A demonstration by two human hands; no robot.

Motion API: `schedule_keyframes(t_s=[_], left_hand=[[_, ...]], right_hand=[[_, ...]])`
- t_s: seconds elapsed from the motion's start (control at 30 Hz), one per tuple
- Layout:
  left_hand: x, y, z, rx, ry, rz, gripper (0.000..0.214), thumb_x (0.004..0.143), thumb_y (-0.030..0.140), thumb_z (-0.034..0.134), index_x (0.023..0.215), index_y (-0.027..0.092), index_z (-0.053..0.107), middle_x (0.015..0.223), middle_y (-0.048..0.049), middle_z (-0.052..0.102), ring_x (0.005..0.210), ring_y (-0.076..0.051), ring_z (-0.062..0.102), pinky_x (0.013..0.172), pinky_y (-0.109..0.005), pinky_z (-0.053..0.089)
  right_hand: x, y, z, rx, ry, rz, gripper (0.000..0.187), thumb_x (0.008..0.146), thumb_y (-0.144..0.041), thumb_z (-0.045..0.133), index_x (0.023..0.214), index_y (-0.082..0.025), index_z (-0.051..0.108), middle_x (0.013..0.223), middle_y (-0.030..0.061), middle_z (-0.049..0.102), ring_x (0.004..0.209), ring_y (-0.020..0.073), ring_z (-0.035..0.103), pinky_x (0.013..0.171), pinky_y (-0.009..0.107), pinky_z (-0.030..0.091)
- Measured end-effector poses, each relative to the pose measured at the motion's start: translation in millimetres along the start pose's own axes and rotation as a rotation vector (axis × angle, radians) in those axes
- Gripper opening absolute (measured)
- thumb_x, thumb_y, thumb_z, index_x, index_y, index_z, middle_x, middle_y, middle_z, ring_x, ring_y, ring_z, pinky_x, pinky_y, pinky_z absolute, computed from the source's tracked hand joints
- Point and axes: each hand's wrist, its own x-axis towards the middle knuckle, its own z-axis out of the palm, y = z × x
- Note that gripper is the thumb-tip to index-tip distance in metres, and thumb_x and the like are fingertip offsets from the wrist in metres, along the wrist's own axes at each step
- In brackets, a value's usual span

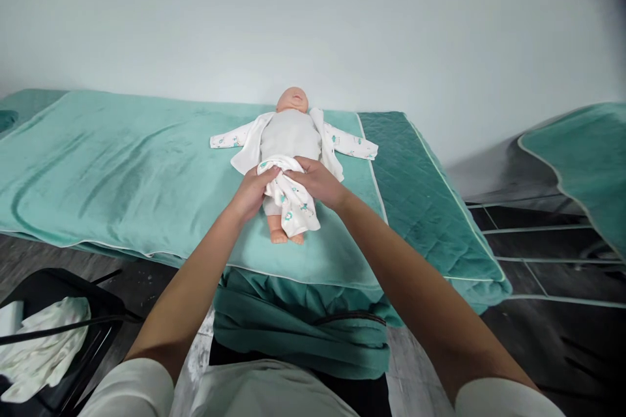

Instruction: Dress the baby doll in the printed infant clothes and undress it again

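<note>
A baby doll [292, 132] lies on its back on the green bed, its head toward the wall and its feet toward me. Spread open around it is a white printed jacket [355, 145], with the doll's arms out to both sides in the sleeves. Over the doll's hips and legs I hold a bunched pair of white baby pants [294, 208] with green prints. My left hand [253, 193] pinches the gathered cloth from the left. From the right, my right hand [317, 181] grips its upper edge. The doll's bare feet show below the cloth.
The green bed cover [122, 163] reaches far to the left along a white wall. At lower left, a black chair [105, 303] carries crumpled printed cloth [53, 339]. Another green-covered bed [587, 163] stands to the right, beyond metal rails [542, 230].
</note>
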Motion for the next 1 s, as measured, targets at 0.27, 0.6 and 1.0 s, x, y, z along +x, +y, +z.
schedule_keyframes(t_s=[0.27, 0.6, 1.0], left_hand=[[-67, -8, 33.0, -0.141, 0.200, -0.127, 0.048, 0.070, 0.048, 0.089, 0.098, 0.013, 0.073, 0.078, -0.0022, 0.072, 0.066, -0.014, 0.064, 0.066, -0.026, 0.050], [-135, -36, 74.5, -0.198, 0.422, -0.086, 0.037, 0.083, 0.045, 0.078, 0.112, 0.022, 0.071, 0.111, -0.0052, 0.076, 0.103, -0.022, 0.070, 0.090, -0.032, 0.053], [-160, -84, 34.1, -0.026, 0.675, -0.027, 0.027, 0.084, 0.043, 0.074, 0.103, 0.024, 0.068, 0.105, -0.0006, 0.072, 0.096, -0.018, 0.065, 0.089, -0.029, 0.050]], right_hand=[[3, 1, 7, -0.264, -0.040, -0.100, 0.023, 0.070, -0.019, 0.051, 0.086, -0.019, 0.066, 0.087, 0.0008, 0.069, 0.085, 0.0187, 0.060, 0.077, 0.029, 0.045], [2, -2, 5, -0.609, -0.267, -0.094, 0.020, 0.078, -0.019, 0.060, 0.092, -0.020, 0.075, 0.098, 0.0042, 0.079, 0.088, 0.0205, 0.069, 0.078, 0.029, 0.045], [-6, -11, 13, -0.950, -0.380, -0.028, 0.012, 0.078, -0.027, 0.071, 0.088, -0.024, 0.076, 0.096, 0.0046, 0.079, 0.085, 0.0224, 0.066, 0.067, 0.030, 0.034]])
